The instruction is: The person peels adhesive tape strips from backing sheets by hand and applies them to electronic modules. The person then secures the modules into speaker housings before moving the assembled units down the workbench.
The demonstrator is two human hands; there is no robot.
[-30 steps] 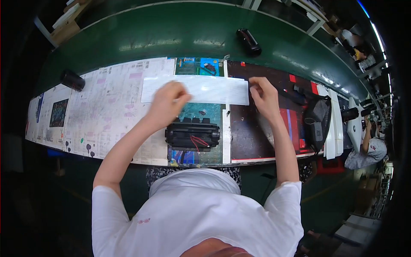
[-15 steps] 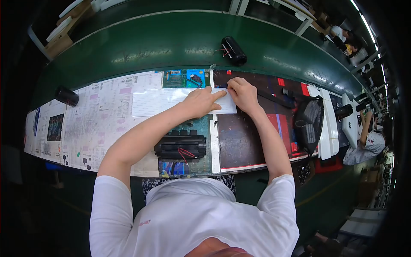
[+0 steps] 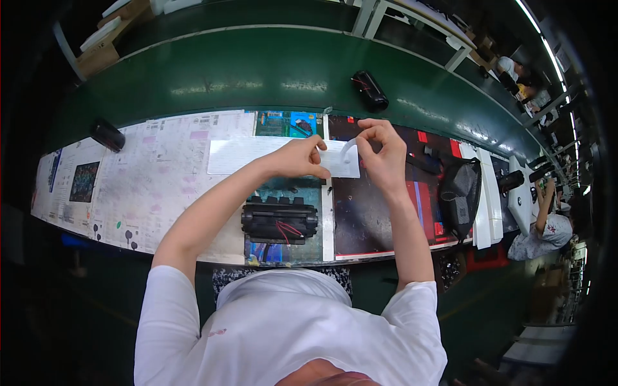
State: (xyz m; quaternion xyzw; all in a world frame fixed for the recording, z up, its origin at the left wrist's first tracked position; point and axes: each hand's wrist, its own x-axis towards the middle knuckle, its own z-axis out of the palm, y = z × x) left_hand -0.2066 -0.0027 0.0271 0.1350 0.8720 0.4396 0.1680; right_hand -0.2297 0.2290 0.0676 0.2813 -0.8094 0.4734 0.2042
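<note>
A long white sheet [image 3: 239, 154] with faint printed rows, like a sticker sheet, lies flat across the worktable. My left hand [image 3: 297, 157] rests on its right part, thumb and index finger apart. At the sheet's right end, my right hand [image 3: 381, 153] pinches a curled white strip [image 3: 348, 149] that lifts from the sheet. Nearer my body sits a black plastic housing [image 3: 280, 220] with red wires on top. The strip's tip is hidden between my right fingertips.
Black cylindrical housings lie beyond the table on the green surface [image 3: 369, 91] and at the far left [image 3: 107, 134]. A black mesh bag [image 3: 459, 199] and white strips of board [image 3: 487, 199] lie on the right. Another person [image 3: 547, 228] sits further right.
My right hand has lifted slightly and moved right, raising the curled strip from the sheet's end. My left fingers have drawn in from their outstretched pose. The view has shifted slightly.
</note>
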